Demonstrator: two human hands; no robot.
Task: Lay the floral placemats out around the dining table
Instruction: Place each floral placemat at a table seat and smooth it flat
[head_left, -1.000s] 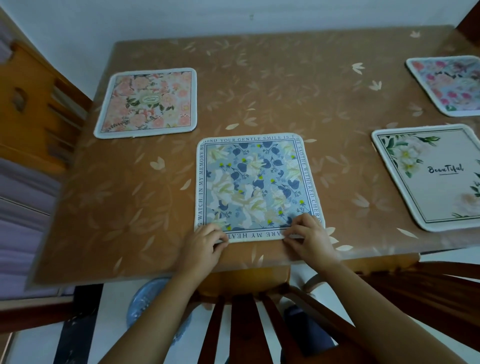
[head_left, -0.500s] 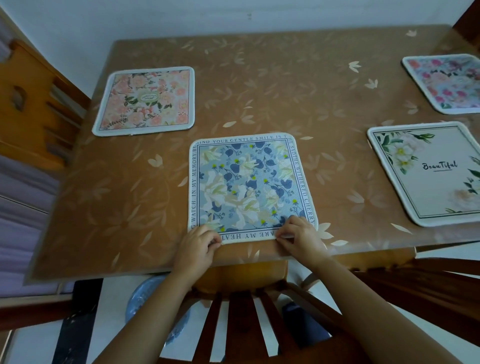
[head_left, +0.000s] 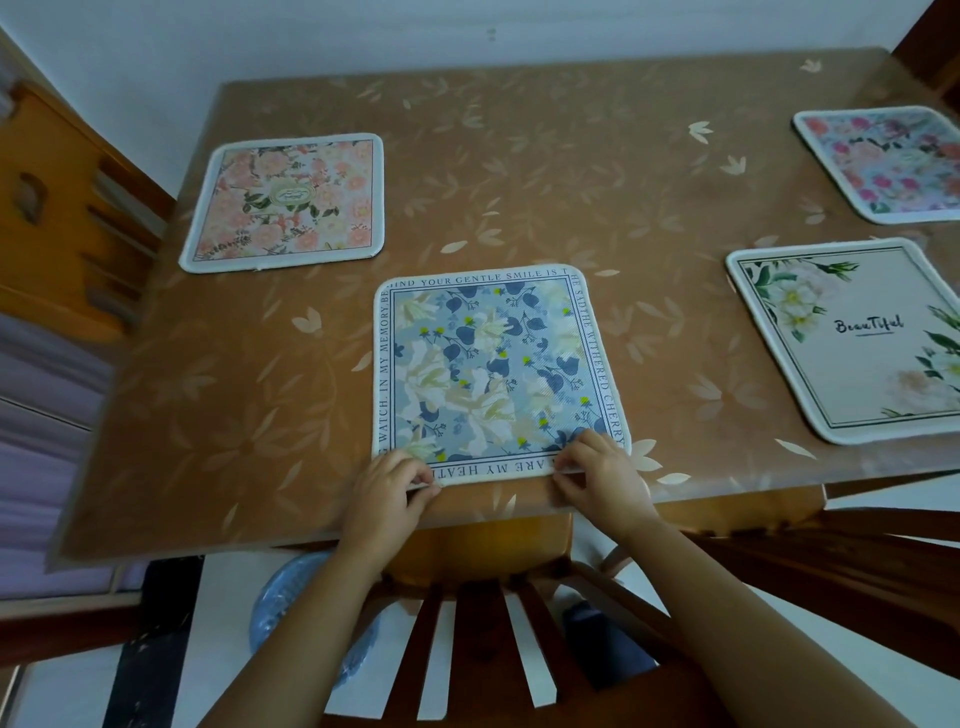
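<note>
- Four floral placemats lie flat on the bench (head_left: 519, 171). A peach placemat (head_left: 285, 202) is at the far left and a blue placemat (head_left: 493, 374) is in the middle by the near edge. A white placemat (head_left: 852, 343) lettered "Beautiful" is at the near right, and a pink placemat (head_left: 888, 161) at the far right is cut off by the frame.
- The mats lie well apart and none overlap. Most of the laying-out looks done, with the blue one apparently being squared to the near edge.
- No spare stack shows, so it cannot be told whether more mats are left.
- The left hand (head_left: 387, 486) pinches the blue placemat's near left corner, fingers curled on the hem. The right hand (head_left: 602, 475) pinches the near right corner likewise.
- The blue placemat is square with rounded corners. Its woven-looking face shows blue leaves, cream blooms and small yellow dots inside a border of printed text. Its near hem sits close to the bench edge, above a wooden chair back (head_left: 467, 623).
</note>
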